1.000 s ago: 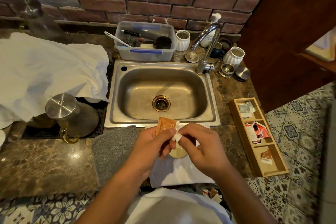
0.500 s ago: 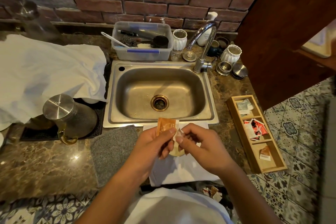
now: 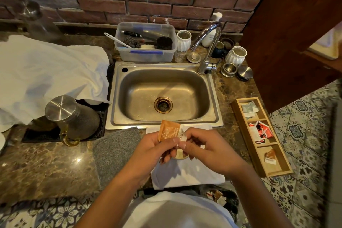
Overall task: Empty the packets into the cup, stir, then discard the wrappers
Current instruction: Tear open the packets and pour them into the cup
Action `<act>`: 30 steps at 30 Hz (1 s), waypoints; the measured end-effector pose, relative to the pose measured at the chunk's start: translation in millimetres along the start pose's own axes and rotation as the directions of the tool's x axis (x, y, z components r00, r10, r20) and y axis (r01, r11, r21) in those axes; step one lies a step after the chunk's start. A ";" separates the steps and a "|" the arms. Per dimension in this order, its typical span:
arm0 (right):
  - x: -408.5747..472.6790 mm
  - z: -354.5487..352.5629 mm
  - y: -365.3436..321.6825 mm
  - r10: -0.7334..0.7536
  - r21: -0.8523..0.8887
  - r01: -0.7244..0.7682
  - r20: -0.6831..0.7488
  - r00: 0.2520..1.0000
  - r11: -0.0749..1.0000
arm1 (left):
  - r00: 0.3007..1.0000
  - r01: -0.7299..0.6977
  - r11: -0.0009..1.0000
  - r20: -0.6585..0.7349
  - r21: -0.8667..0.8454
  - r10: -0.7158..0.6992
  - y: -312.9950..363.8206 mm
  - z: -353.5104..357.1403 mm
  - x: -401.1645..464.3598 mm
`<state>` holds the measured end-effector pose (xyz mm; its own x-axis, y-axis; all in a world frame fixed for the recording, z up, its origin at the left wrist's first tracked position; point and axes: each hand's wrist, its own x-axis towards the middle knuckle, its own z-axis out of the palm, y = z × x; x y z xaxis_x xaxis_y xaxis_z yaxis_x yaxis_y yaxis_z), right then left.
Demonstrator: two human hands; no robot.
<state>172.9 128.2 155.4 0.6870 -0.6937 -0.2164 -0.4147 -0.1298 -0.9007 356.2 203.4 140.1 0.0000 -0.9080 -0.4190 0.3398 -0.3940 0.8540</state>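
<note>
Both hands hold an orange packet upright, just in front of the sink. My left hand pinches its lower left part. My right hand pinches its white right edge between thumb and fingertips. Directly below the hands sits the cup, mostly hidden, with only a sliver of pale rim showing. It stands on a white napkin. A wooden tray on the right holds more packets in three compartments.
A steel sink with a tap lies ahead. A metal jug stands on a black mat at left, next to a white cloth. A grey cloth lies beside the napkin. Torn wrappers fill a dark bin below the counter edge.
The packet and both hands have stayed in almost the same place. My right fingers have shifted slightly along the packet's white edge.
</note>
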 end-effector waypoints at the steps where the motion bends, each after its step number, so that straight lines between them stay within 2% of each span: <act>1: 0.0 0.0 0.4 -0.012 -0.006 0.012 0.005 1.000 1.000 | 1.000 -0.001 1.000 -0.001 0.004 0.001 -0.2 0.1 0.1; 7: 1.4 3.5 1.7 -0.095 -0.034 0.093 -0.067 0.993 0.995 | 0.998 0.007 0.998 -0.067 -0.062 -0.011 -4.6 6.1 3.3; 15: 3.4 11.6 11.3 -0.278 -0.352 0.188 -0.223 0.934 0.917 | 0.990 0.041 0.982 -0.122 -0.183 -0.064 -9.2 14.4 9.6; 20: 2.5 20.1 10.8 -0.370 -0.484 0.199 -0.289 0.883 0.852 | 0.986 0.082 0.935 -0.108 -0.346 -0.127 -7.8 17.5 11.6; 22: 2.2 22.1 10.0 -0.339 -0.451 0.174 -0.316 0.886 0.876 | 0.986 0.066 0.941 -0.124 -0.332 -0.113 -7.2 17.8 11.1; 25: 1.0 22.2 5.9 -0.174 -0.240 0.095 -0.334 0.926 0.966 | 0.982 0.000 0.974 -0.183 -0.228 -0.043 -7.7 17.5 9.0; 27: 1.8 19.1 3.2 -0.069 -0.091 0.045 -0.283 0.957 0.995 | 0.983 -0.014 0.985 -0.181 -0.172 -0.017 -7.3 15.0 7.7; 30: 4.3 14.8 3.3 0.005 0.010 -0.004 -0.140 0.990 1.000 | 0.988 -0.004 0.997 -0.156 -0.074 -0.007 -5.1 9.7 6.8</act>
<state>183.4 135.3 145.9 0.5950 -0.7864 -0.1661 -0.4112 -0.1203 -0.9036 345.4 197.9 135.9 0.1439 -0.8718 -0.4682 0.4081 -0.3788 0.8307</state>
